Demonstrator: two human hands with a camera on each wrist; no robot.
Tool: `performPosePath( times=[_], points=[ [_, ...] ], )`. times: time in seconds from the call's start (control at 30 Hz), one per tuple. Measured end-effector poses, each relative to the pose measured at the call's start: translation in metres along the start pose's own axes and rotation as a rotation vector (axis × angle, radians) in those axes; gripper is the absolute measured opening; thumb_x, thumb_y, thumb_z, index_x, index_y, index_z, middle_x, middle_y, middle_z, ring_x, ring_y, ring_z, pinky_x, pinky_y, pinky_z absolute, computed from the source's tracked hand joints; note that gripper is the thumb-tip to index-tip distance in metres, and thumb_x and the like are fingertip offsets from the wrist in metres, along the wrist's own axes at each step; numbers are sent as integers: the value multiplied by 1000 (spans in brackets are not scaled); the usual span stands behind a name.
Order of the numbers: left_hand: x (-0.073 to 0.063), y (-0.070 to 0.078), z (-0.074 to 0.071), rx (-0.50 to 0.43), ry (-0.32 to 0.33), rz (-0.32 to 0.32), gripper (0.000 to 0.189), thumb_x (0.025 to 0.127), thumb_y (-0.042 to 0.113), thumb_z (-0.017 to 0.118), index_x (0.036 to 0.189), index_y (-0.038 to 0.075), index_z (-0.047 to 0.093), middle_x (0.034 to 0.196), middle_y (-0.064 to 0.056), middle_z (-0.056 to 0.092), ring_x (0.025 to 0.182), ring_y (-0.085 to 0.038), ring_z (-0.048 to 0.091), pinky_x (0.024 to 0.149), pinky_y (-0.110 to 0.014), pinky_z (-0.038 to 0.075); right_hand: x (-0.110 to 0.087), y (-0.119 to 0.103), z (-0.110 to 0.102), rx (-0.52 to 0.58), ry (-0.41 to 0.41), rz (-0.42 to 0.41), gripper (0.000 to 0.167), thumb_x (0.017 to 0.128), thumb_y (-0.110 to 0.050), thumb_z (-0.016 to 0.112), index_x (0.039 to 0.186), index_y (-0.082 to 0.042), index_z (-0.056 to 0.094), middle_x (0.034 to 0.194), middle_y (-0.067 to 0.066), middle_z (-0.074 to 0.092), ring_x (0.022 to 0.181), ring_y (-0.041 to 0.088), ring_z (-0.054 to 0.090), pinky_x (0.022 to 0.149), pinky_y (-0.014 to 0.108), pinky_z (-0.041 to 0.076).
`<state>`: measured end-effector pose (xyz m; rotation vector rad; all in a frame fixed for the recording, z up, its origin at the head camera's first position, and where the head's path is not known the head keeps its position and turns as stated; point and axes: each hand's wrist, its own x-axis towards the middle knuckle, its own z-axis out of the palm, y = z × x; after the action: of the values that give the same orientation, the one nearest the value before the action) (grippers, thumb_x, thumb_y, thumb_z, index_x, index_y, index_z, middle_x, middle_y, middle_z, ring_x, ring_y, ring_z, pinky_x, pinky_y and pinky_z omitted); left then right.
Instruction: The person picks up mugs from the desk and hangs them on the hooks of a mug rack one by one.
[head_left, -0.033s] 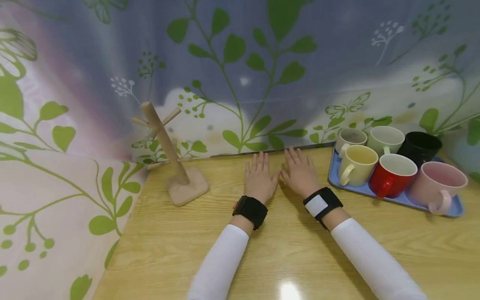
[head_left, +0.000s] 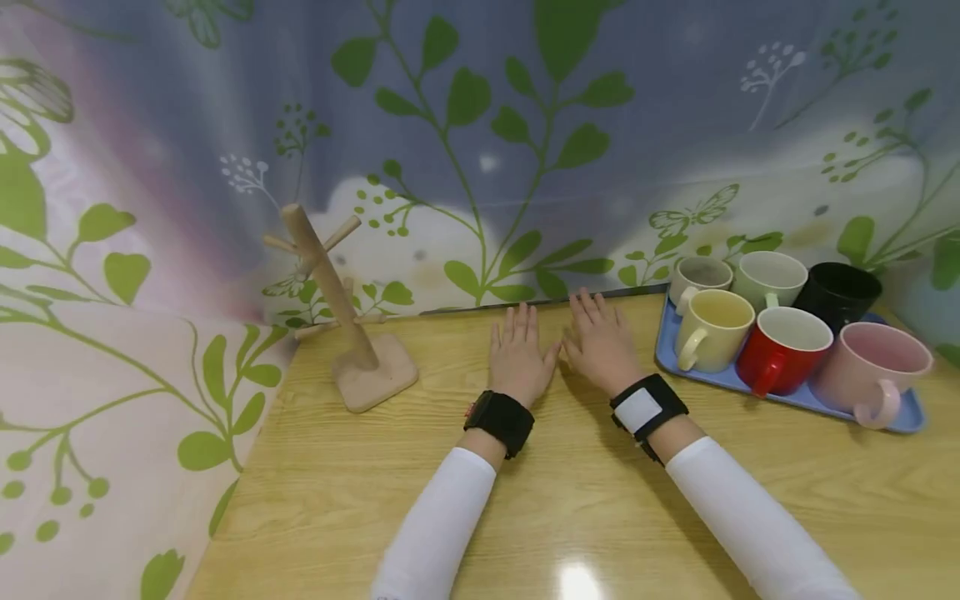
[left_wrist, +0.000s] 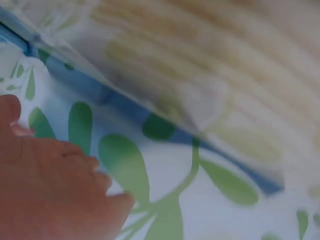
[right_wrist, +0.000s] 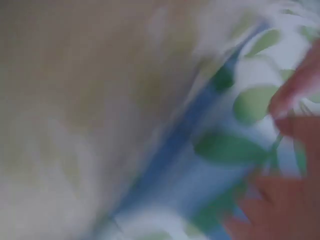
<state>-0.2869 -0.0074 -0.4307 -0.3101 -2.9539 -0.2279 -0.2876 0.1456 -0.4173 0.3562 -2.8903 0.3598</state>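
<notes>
- Landmark: the blue tray (head_left: pixel 667 337), on the wooden table (head_left: pixel 570 475) towards the person's right.
- Right hand (head_left: pixel 602 343): just left of the tray, apart from it. Palm down on the table, fingers straight, nothing gripped.
- Left hand (head_left: pixel 517 360): farther left of the tray. Likewise flat, fingers extended, holding nothing. Thumbs of the two hands come very near; whether they touch, cannot tell. The laid-flat pose reads as resting.
- Wooden mug stand (head_left: pixel 333 292): well left of the tray, beyond both hands. Post upright, pegs bare; the broad foot presumably keeps it from tipping.
- Tray load, far row from left: small greyish mug (head_left: pixel 686 286), pale green mug (head_left: pixel 770 292), black mug (head_left: pixel 825 304).
- Near row from left: yellow mug (head_left: pixel 720 343), red mug (head_left: pixel 798 365), pink mug (head_left: pixel 847 367).
- All six stand mouth up, packed close; the tray's raised rim probably serves to keep them together. Near-row handles face the person's side of the tray, which should make them easy to take hold of.
- Interiors: yellow inside the yellow mug, white inside the red one, pink inside the pink; no contents visible there. Black mug too dark to tell; greyish one shadowed.
- Patterned cloth (head_left: pixel 675 125): hangs behind the tray. Wrist views blurred, showing only part of each hand.
</notes>
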Motion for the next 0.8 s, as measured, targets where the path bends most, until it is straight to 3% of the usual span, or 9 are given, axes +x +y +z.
performPosePath(
  times=[0.13, 0.23, 0.43, 0.5, 0.6, 0.7, 0.8],
  points=[
    [7, 2, 2, -15, -33, 31, 74, 101, 56, 35, 158, 15, 12, 167, -3, 13, 156, -23, 10, 127, -47, 13, -10, 14, -35, 41, 104, -25, 66, 103, -30, 43, 156, -2, 14, 163, 22, 14, 149, 46, 17, 121, 63, 13],
    [13, 15, 1, -2, -95, 83, 76, 100, 59, 35, 158, 18, 9, 167, 0, 9, 156, -20, 7, 128, -43, 11, -18, 42, -74, 61, 237, 13, 67, 104, -30, 42, 156, -3, 11, 163, 23, 11, 149, 47, 14, 120, 65, 12],
    [20, 63, -4, 77, -187, 240, 82, 96, 65, 38, 159, 23, 5, 167, 5, 7, 156, -14, 4, 128, -38, 10, -56, 133, -151, 157, 414, 259, 64, 105, -31, 27, 157, -5, 0, 165, 15, -5, 153, 41, -3, 123, 61, -1],
    [21, 78, -6, 107, -198, 279, 84, 94, 66, 40, 158, 24, 6, 167, 6, 9, 156, -14, 6, 128, -37, 12, -75, 166, -161, 201, 486, 303, 69, 105, -42, 25, 156, -2, 2, 164, 18, -3, 153, 40, -4, 125, 57, -3],
    [23, 91, -11, 137, -212, 310, 85, 93, 66, 43, 158, 24, 9, 167, 6, 11, 156, -13, 8, 128, -35, 13, -97, 214, -155, 243, 588, 298, 78, 103, -54, 25, 155, 3, 9, 163, 25, 4, 152, 43, 1, 125, 55, 0],
    [28, 96, -13, 155, -218, 313, 85, 92, 66, 46, 158, 25, 11, 166, 7, 14, 155, -13, 11, 128, -33, 13, -109, 257, -141, 293, 537, 262, 73, 105, -46, 22, 152, 9, 11, 159, 33, 9, 149, 50, 8, 125, 57, 4],
    [36, 98, -8, 182, -244, 300, 86, 91, 67, 48, 158, 27, 11, 166, 8, 14, 155, -12, 10, 128, -32, 12, -118, 288, -127, 310, 318, 244, 59, 107, -26, 18, 149, 14, 7, 151, 43, 8, 141, 61, 10, 122, 60, 4]
  ],
)
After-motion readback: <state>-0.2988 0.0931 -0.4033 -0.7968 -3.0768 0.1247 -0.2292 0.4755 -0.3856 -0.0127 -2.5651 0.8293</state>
